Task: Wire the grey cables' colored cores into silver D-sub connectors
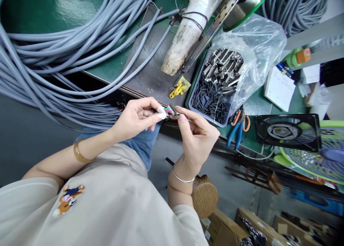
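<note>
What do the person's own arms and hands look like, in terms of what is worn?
Short, pale beige sleeves cover the upper arms. A broad amber-brown bangle circles the forearm behind the left hand; a slim silvery bracelet sits below the right hand.

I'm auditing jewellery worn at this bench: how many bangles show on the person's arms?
2: an amber bangle on the left forearm and a silver bangle near the right wrist. Sleeves could hide more.

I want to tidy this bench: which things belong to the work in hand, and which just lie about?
Likely in the job:
small silver metal connector
thin coloured wires
long round grey cables
piled silver connectors

Probably just lying about:
square black fan
white paper pad
</note>
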`<state>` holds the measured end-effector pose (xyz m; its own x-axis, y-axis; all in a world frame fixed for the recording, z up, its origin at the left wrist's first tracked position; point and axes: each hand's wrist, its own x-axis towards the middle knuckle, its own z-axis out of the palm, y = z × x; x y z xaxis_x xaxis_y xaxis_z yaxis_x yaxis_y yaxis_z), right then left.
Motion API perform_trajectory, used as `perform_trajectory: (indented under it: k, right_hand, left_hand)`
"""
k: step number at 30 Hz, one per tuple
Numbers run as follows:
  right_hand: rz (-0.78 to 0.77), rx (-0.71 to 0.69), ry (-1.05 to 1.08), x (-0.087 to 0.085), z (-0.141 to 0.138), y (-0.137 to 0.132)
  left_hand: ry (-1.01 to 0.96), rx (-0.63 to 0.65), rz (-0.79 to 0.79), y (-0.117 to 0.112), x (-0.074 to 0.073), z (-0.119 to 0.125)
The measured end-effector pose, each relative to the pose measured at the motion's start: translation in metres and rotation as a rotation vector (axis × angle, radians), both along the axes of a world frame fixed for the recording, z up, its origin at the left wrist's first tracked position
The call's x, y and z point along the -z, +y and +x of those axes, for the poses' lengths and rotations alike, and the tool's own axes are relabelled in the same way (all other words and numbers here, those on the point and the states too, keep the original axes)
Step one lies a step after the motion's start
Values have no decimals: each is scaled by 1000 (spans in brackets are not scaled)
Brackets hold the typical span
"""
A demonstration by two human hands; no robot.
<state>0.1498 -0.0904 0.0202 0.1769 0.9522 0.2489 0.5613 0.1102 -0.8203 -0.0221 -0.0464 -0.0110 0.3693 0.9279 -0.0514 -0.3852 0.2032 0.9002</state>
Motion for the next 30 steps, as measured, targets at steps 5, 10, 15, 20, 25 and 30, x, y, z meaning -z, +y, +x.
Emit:
perform_trajectory:
  k: [5,10,15,20,25,30]
  right_hand:
    - [24,-33,-44,2,1,3]
    - [44,-19,-111,9,1,7]
    - [285,-26,-292,18,-2,9]
    - [385,102,35,9,-4,7]
    - [366,159,11,5,-4,6]
    - [473,-11,-417,20,-9,18]
  left_hand:
    - [56,-40,21,2,-4,3]
    - [92,-87,25,6,-4,6]
    - [93,-183,63,9,0,11]
    - [91,-217,46,14,4,14]
    - [75,-221,49,19,5,13]
    - [62,-204,71,22,4,13]
